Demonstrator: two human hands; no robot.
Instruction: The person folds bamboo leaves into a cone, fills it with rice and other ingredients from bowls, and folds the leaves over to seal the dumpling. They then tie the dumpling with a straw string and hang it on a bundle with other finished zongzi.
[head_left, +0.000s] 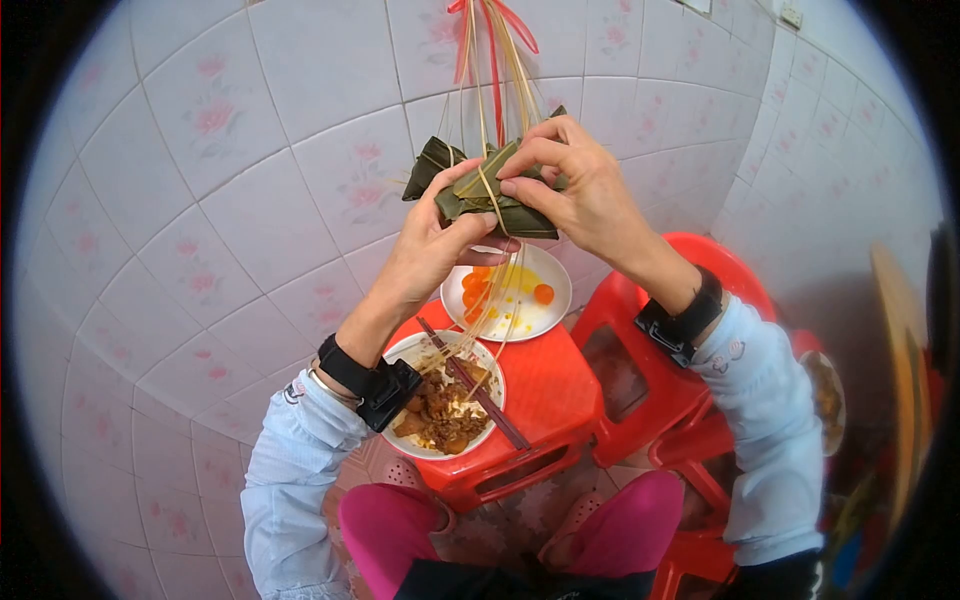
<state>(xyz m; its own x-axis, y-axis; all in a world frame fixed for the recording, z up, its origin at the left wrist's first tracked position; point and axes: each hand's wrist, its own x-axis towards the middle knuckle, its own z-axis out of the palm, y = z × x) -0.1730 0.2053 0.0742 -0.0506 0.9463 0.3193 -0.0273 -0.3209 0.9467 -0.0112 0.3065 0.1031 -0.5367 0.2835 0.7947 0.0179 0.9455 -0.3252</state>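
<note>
A leaf-wrapped rice dumpling (515, 218), dark green and bound with pale straw string, is held up in front of the tiled wall. My left hand (425, 250) closes around its lower left side, thumb across the front. From the upper right, my right hand (590, 190) has its thumb and fingertips pinched at the dumpling's leaf and string; exactly what they grip is hard to see. Just behind, on the left, another wrapped dumpling (430, 168) hangs partly hidden. Straw strings (520, 80) and a red ribbon (515, 25) run down from above to the dumplings.
Below, a red stool (555, 385) carries a white plate (563, 290) with orange egg yolks (543, 293). Its white bowl (400, 350) holds a brown filling, with chopsticks (480, 390) laid across. Stacked red stools (705, 255) stand to the right. Loose string ends dangle over the bowl.
</note>
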